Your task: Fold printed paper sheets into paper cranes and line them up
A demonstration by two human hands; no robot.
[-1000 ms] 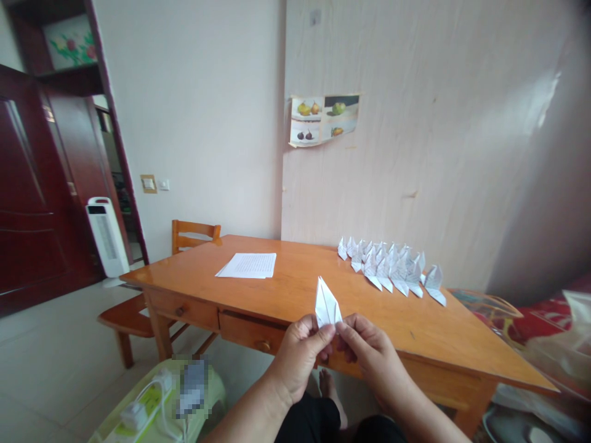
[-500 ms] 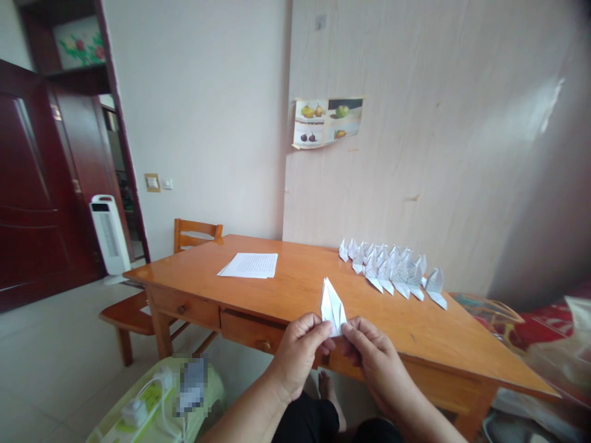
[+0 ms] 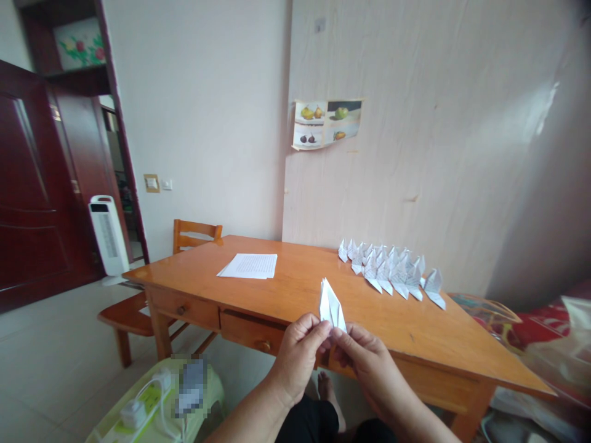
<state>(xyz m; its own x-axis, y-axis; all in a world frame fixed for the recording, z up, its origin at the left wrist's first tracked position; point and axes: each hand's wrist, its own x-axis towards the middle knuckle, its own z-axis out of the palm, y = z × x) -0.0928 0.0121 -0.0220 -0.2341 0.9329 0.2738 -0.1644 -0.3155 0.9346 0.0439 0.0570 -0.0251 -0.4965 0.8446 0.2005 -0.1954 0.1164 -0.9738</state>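
A white piece of folded paper [image 3: 331,306], pointed at the top, is held upright just off the near edge of the table. My left hand [image 3: 302,347] pinches its lower left side between thumb and fingers. My right hand [image 3: 362,351] grips the lower right side, its thumb pressed on the paper's front near the left thumb. Both hands hide the bottom of the paper. Several folded paper figures [image 3: 392,271] with upright points stand in rows at the table's right rear.
A stack of printed sheets [image 3: 249,266] lies on the wooden table [image 3: 305,264]. One table drawer [image 3: 252,332] is slightly open. At lower left a green stool [image 3: 210,381] carries a power strip with plugs. Bags [image 3: 549,351] crowd the right side.
My right hand has shifted a little left, its thumb moving inward over the lower part of the folded paper. My left hand keeps nearly the same grip.
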